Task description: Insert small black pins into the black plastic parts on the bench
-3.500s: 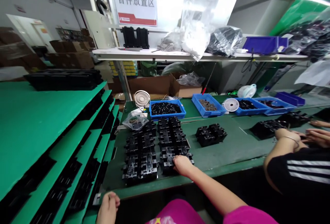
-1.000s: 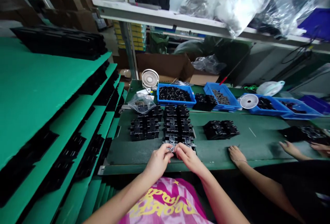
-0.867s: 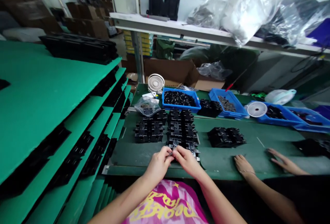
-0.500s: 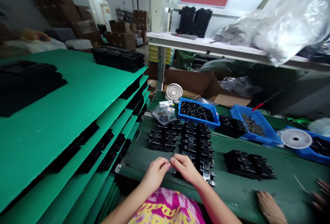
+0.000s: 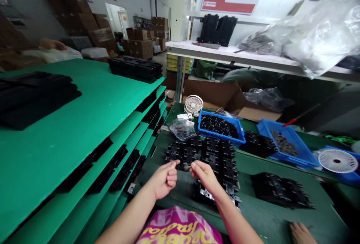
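My left hand is closed, its lower fingers curled and its thumb against the outstretched forefinger. Anything between those fingertips is too small to name. My right hand pinches a small metal piece by thumb and forefinger, its far end pointing at the left hand. The hands are a little apart above the near side of the green bench. Just beyond and beside them lie rows of black plastic housings with metal clips. The nearest one, under my right wrist, shows shiny metal parts.
Left stands a stack of green sheets with black parts between them. Behind the housings are a plastic bag, a small fan, and blue bins of small parts. Another person's hand rests at the right. More housings lie there.
My hands were together at the fingertips and are now apart, the left lower and further left. The small metal piece shows at my right fingertips. The view has tilted up slightly.
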`<state>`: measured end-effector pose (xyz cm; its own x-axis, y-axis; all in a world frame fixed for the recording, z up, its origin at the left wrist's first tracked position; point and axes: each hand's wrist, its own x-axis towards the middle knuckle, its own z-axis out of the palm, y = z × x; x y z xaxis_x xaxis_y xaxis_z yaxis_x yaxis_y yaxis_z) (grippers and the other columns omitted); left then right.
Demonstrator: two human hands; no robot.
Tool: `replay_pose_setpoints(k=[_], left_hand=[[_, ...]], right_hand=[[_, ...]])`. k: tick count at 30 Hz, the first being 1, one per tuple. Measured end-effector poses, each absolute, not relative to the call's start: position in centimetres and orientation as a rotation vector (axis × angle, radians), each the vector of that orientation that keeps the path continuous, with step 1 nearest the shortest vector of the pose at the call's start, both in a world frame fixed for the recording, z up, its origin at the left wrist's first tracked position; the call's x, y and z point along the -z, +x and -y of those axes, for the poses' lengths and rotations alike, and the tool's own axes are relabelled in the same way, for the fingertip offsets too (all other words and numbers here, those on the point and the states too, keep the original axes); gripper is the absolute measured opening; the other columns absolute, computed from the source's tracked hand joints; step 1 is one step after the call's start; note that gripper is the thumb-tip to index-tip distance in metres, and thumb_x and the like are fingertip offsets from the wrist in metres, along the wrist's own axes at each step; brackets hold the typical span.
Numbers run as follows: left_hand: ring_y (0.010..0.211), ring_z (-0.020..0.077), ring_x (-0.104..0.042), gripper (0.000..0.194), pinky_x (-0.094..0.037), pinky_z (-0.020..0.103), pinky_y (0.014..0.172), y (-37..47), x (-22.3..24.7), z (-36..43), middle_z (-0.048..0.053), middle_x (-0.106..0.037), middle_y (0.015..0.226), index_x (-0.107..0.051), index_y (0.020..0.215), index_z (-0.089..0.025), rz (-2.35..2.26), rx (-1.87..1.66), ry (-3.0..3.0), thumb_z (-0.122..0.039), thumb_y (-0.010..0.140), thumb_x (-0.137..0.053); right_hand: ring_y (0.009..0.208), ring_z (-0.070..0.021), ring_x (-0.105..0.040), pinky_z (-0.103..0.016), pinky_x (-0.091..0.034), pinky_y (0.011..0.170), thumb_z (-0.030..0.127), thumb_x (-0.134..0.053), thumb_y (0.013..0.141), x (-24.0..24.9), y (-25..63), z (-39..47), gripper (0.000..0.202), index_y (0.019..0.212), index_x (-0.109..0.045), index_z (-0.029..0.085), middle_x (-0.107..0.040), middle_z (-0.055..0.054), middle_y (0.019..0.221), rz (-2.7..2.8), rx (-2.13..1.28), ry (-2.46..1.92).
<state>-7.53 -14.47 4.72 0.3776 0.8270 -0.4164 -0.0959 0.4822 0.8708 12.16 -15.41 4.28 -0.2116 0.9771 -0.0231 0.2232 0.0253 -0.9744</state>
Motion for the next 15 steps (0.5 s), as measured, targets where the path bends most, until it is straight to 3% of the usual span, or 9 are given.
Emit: replay_pose_setpoints(k=[3,7,10,13,15], left_hand=[[0.045,0.0075,-0.030,0.043,-0.026,0.020,0.045,-7.3,-5.5,13.1,-0.008,-0.031,0.055,-0.056,0.112,-0.016,-1.101,-0.785,1.009,-0.048,0.087,-0.042],[0.073,0.0137,-0.051,0.027,-0.039,0.025,0.066,-5.7,-7.3,12.5,0.002,-0.060,0.082,-0.071,0.091,-0.021,-1.102,-0.820,1.312,-0.041,0.075,-0.064],[0.082,0.0173,-0.053,0.023,-0.039,0.027,0.073,-4.4,-8.0,12.7,0.002,-0.062,0.089,-0.073,0.087,-0.024,-1.061,-0.789,1.476,-0.033,0.066,-0.073],[0.083,0.0182,-0.054,0.015,-0.039,0.029,0.078,-3.7,-7.6,12.7,0.002,-0.064,0.084,-0.073,0.082,-0.022,-1.067,-0.761,1.528,-0.030,0.073,-0.064],[0.076,0.0172,-0.055,0.020,-0.041,0.029,0.073,-3.5,-7.0,12.5,0.003,-0.064,0.078,-0.071,0.079,-0.019,-1.088,-0.727,1.505,-0.031,0.078,-0.055]], right_hand=[[0.055,-0.0102,-0.042,-0.022,-0.032,0.053,0.047,-0.043,0.091,-4.7,13.3,14.8,0.042,0.066,-0.055,0.015,-0.048,0.002,0.057,1.565,-1.166,-1.313],[0.054,-0.0101,-0.041,-0.022,-0.032,0.052,0.046,-0.043,0.091,-4.8,14.1,14.5,0.041,0.066,-0.055,0.015,-0.046,0.002,0.057,1.585,-1.119,-1.348],[0.054,-0.0099,-0.040,-0.022,-0.031,0.052,0.046,-0.044,0.091,-4.8,14.1,14.5,0.041,0.065,-0.054,0.015,-0.046,0.002,0.056,1.562,-1.107,-1.366],[0.055,-0.0102,-0.043,-0.022,-0.033,0.052,0.045,-0.045,0.090,-4.8,14.3,14.5,0.041,0.064,-0.055,0.015,-0.048,0.002,0.057,1.542,-1.109,-1.358],[0.057,-0.0110,-0.047,-0.022,-0.035,0.054,0.044,-0.045,0.091,-4.8,14.4,14.5,0.039,0.068,-0.058,0.015,-0.053,0.000,0.060,1.532,-1.129,-1.338]])
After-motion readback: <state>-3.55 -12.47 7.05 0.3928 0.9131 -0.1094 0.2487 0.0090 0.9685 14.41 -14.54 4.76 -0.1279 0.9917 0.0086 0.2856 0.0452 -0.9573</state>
